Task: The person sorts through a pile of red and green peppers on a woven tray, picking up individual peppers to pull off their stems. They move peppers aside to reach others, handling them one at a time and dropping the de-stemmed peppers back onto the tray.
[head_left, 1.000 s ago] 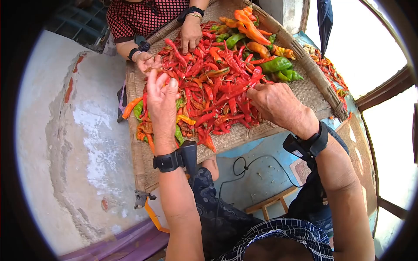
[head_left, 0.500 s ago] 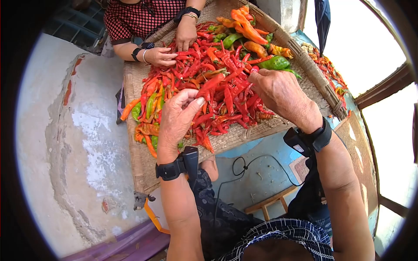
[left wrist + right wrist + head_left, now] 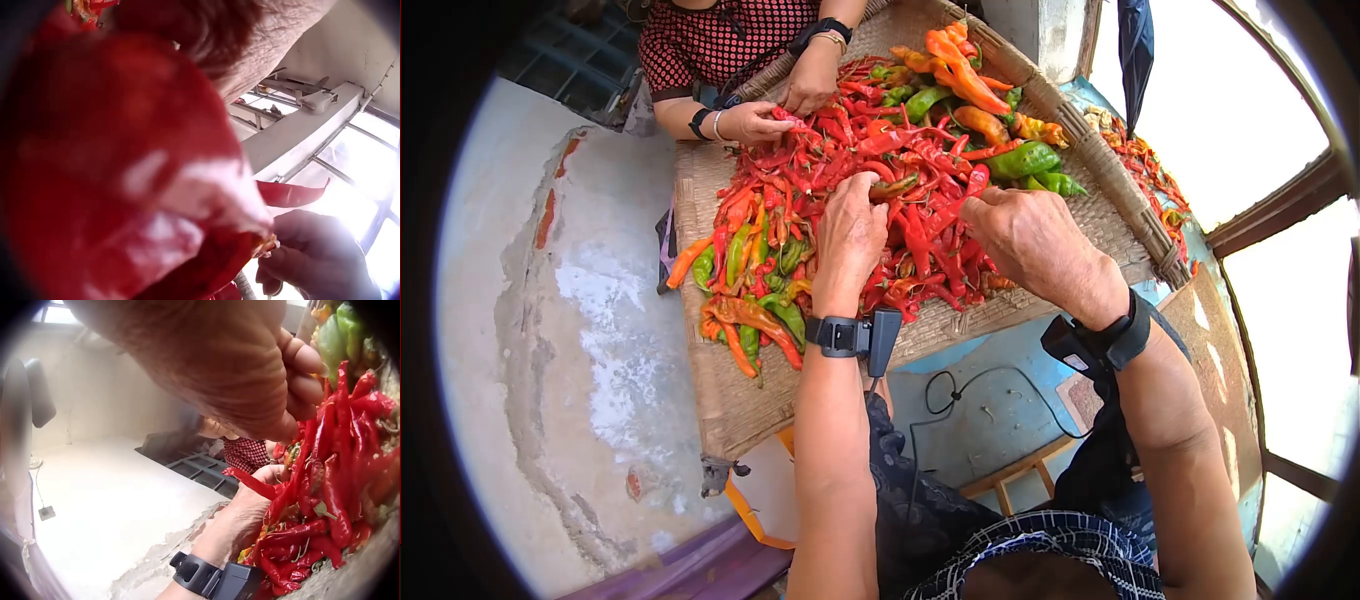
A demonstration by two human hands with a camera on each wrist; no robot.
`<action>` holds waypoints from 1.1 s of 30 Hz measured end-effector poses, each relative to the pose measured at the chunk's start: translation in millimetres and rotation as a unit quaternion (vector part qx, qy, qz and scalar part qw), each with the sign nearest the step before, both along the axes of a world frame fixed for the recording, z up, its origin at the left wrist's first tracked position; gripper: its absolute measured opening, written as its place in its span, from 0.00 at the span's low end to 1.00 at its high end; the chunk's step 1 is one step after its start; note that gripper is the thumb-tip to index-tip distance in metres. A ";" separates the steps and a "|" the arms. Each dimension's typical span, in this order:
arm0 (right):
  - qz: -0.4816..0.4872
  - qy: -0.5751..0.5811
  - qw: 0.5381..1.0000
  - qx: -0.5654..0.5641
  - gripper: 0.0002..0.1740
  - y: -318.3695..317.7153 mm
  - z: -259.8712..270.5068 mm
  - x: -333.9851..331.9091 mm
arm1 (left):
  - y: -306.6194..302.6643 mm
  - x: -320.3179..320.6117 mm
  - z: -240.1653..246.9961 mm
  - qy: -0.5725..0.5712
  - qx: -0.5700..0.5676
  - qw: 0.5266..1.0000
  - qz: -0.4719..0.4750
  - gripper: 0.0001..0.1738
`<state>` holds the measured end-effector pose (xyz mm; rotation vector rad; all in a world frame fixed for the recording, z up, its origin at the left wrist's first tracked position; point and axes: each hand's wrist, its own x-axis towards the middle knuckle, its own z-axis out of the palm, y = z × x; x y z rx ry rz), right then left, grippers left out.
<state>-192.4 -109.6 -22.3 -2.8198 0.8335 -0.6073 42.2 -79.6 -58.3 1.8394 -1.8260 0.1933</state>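
Observation:
Red chili peppers [image 3: 920,235] lie heaped on a woven tray [image 3: 750,405]. My left hand [image 3: 852,235] reaches over the near middle of the heap, its fingertips down among the peppers and mostly hidden; I cannot tell whether they grip one. To its right, my right hand [image 3: 1035,240] has its fingers curled, with the end of a red chili pepper [image 3: 978,180] showing at its fingertips. In the right wrist view that hand's curled fingers [image 3: 306,387] are just above the red chilies. A large blurred red pepper [image 3: 125,169] fills much of the left wrist view.
Across the tray another person's hands [image 3: 755,122] work in the heap. Green peppers [image 3: 1025,160] and orange peppers [image 3: 970,75] lie at the far right; mixed-colour peppers [image 3: 750,315] at the near left. A cable [image 3: 1010,372] lies below, near a wooden stool [image 3: 1015,475].
My left hand held a red chili half a second ago; now it has moved right into the heap. More green and orange peppers show at the near left. The right hand stays nearly in place.

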 end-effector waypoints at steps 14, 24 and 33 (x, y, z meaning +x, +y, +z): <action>0.009 -0.003 1.000 -0.016 0.11 0.1 -0.5 1.8 | 53.9 7.4 55.6 0.350 -0.073 0.933 0.041 0.20; 0.012 0.012 1.000 -0.004 0.11 4.3 0.3 9.3 | 68.5 14.0 39.2 0.575 0.032 0.818 -0.003 0.19; 0.003 0.019 1.000 -0.010 0.12 6.7 0.4 5.9 | 79.5 5.8 56.4 0.670 -0.027 0.738 -0.071 0.16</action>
